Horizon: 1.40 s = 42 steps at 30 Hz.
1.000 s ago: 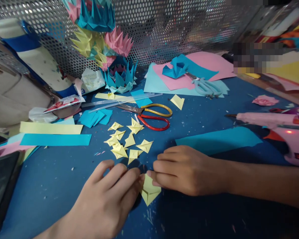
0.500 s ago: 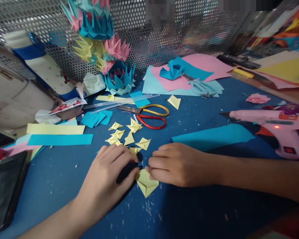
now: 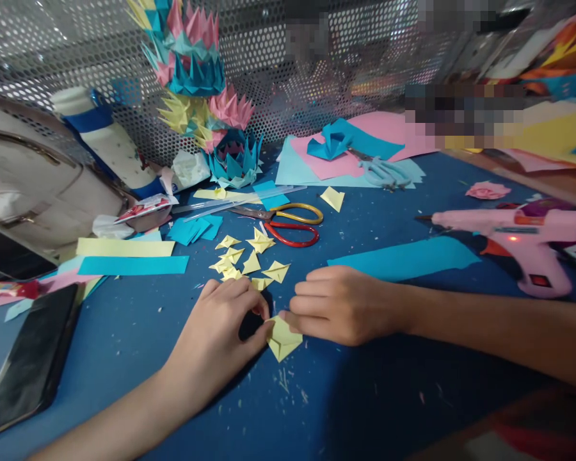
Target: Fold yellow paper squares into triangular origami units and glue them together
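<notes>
A small yellow paper square (image 3: 284, 342), with folded flaps, lies on the blue table between my hands. My left hand (image 3: 225, 323) pinches its left corner between thumb and forefinger. From the other side my right hand (image 3: 343, 307) has its fingers curled and pressed on the upper right edge of the same paper. Several folded yellow paper pieces (image 3: 251, 262) are scattered just beyond my left hand. Past them lie scissors (image 3: 292, 224) with one yellow and one red handle. A blue paper sheet (image 3: 398, 259) lies behind my right hand.
A pink glue gun (image 3: 513, 230) with a lit light lies at right. Yellow and blue strips (image 3: 134, 264) and a phone (image 3: 33, 358) are at left. A tower of folded paper (image 3: 196, 70) stands at the back beside a bottle (image 3: 108, 141); light blue scissors (image 3: 384, 171) rest on coloured sheets.
The camera view has shifted slightly, moving the scene a little. Both hands stay at the yellow paper, which appears slightly higher in view; the right fingers now cover its upper right edge.
</notes>
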Each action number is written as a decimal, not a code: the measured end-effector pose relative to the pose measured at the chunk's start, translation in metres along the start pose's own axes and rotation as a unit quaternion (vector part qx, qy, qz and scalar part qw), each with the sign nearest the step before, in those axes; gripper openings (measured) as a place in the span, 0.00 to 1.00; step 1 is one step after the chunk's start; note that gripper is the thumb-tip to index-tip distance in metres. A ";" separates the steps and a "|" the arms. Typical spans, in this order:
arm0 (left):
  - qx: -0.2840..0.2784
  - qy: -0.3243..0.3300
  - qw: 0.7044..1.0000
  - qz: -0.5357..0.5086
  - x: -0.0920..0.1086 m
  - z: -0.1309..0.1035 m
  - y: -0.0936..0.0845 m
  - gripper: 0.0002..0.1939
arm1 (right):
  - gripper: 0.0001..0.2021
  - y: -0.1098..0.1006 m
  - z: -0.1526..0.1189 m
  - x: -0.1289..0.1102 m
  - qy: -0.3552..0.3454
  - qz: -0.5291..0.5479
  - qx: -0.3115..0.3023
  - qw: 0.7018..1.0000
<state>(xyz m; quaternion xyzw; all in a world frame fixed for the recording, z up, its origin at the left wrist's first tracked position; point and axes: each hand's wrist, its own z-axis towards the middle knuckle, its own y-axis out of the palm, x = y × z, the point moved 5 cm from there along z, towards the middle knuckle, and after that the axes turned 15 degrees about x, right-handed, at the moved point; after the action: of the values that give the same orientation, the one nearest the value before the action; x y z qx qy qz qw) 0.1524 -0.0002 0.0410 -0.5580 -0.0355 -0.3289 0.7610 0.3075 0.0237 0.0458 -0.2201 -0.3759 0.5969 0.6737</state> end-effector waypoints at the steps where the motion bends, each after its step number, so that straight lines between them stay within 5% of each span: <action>1: 0.004 0.007 1.000 0.005 0.002 -0.001 0.000 0.05 | 0.11 -0.001 0.000 0.000 0.001 -0.004 0.002 1.000; 15: 0.109 0.216 0.956 0.165 0.035 -0.017 -0.007 0.21 | 0.10 0.002 -0.006 0.009 0.100 0.013 0.014 0.995; 21: 0.142 0.242 0.945 0.171 0.041 -0.028 -0.006 0.18 | 0.09 0.001 -0.004 0.005 0.052 0.027 0.001 0.998; 30: 0.113 0.223 0.965 0.082 0.027 -0.035 -0.009 0.13 | 0.09 0.002 -0.003 0.011 0.094 0.045 0.001 0.995; 37: 0.095 0.239 0.966 0.036 0.023 -0.040 -0.004 0.15 | 0.24 0.014 -0.015 0.017 0.248 0.095 -0.078 0.961; 42: 0.078 0.260 0.962 0.025 0.021 -0.043 -0.004 0.16 | 0.14 0.013 -0.012 0.012 0.316 0.167 -0.090 0.930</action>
<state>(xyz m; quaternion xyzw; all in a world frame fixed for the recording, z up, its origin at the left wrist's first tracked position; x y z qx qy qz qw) 0.1534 -0.0485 0.0370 -0.3927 0.1521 -0.4402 0.7930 0.3080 0.0399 0.0317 -0.5164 -0.1536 0.5646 0.6253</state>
